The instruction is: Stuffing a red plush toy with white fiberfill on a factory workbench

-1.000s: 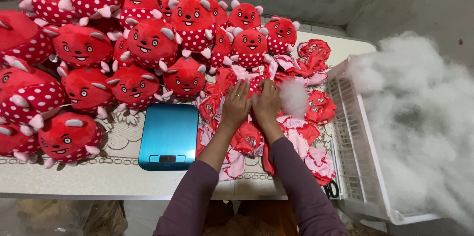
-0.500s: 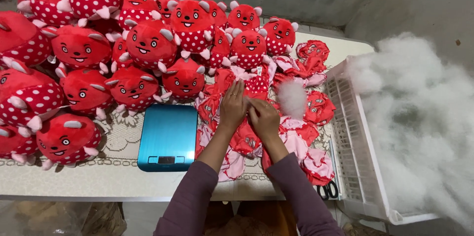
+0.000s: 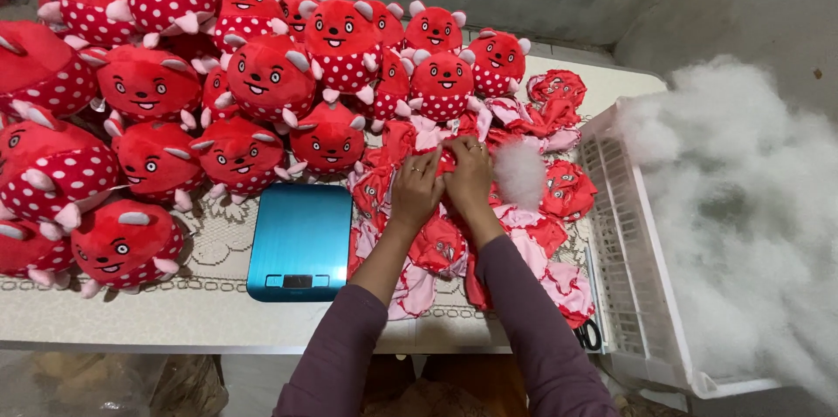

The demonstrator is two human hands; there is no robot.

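Observation:
My left hand (image 3: 416, 190) and my right hand (image 3: 469, 174) meet over a heap of flat, unstuffed red and pink plush skins (image 3: 454, 242) on the table. Both hands close their fingers on one red skin (image 3: 443, 158) at the top of the heap. A tuft of white stuffing fibre (image 3: 520, 172) lies just right of my right hand. Left of my hands sits a blue flat kitchen scale (image 3: 299, 241) with nothing on it.
Many stuffed red plush toys with white dots (image 3: 262, 76) crowd the left and back of the table. A white plastic crate (image 3: 633, 277) stands at the right edge beside a big mound of white fibre (image 3: 751, 216). Black scissors (image 3: 589, 334) lie by the crate.
Both hands have shifted slightly left and back on the heap, now gripping a skin together; the fibre tuft lies free beside my right hand.

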